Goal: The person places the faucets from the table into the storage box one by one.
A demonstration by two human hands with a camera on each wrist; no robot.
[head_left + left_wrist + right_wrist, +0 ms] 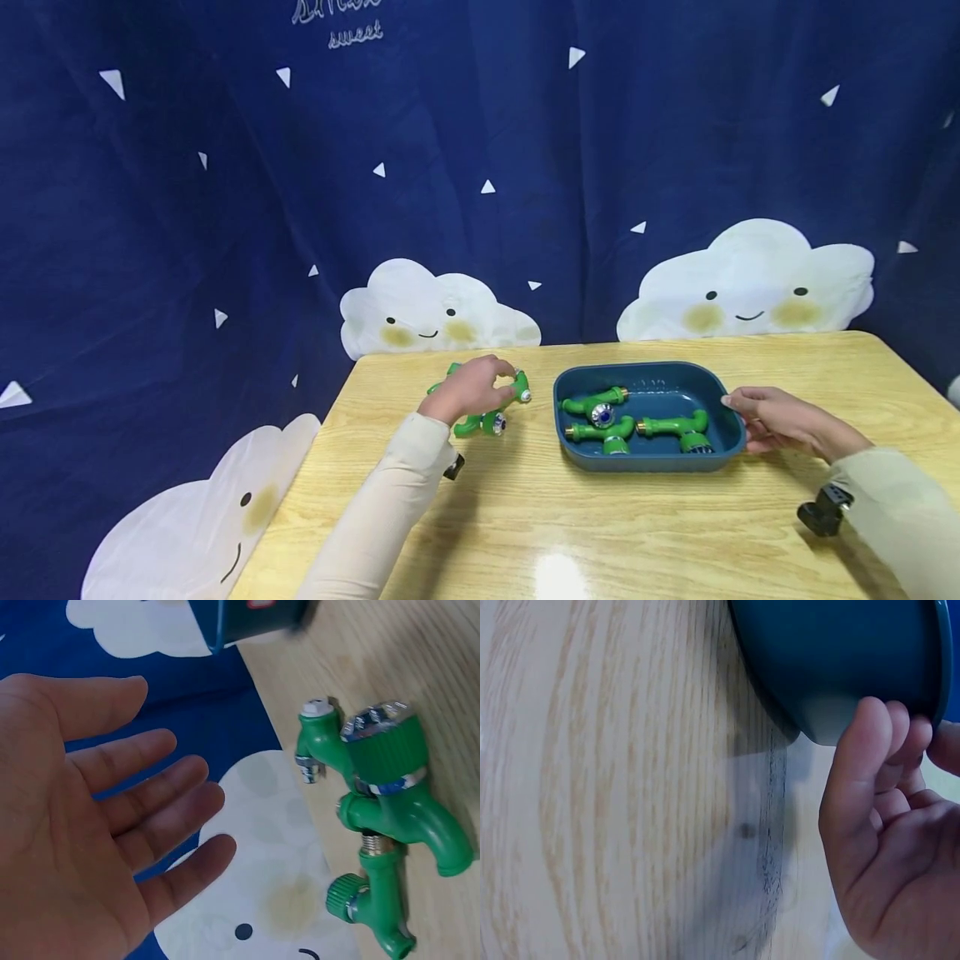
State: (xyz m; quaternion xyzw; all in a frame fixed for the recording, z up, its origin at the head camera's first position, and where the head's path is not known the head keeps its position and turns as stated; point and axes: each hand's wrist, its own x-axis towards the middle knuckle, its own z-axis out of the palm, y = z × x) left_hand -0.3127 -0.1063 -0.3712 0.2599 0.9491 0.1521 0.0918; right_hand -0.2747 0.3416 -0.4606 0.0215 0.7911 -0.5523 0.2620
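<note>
My left hand (468, 390) hovers over a small group of green plastic faucets (468, 427) on the left of the table. In the left wrist view, its fingers are spread apart and nothing lies in the palm. Beside it there, a thick faucet with a ribbed knob (386, 754) overlaps slimmer ones, one with a white cap (316, 709). At the right end of a dark blue plastic basin (637, 463), my right hand (787, 422) pinches the rim between thumb and fingers. Three green faucets lie inside the basin, one at the right (678, 425).
The light wooden table (570, 517) ends at a dark blue curtain (480, 125) printed with clouds and triangles. A black wrist camera (825, 510) is strapped to the right forearm.
</note>
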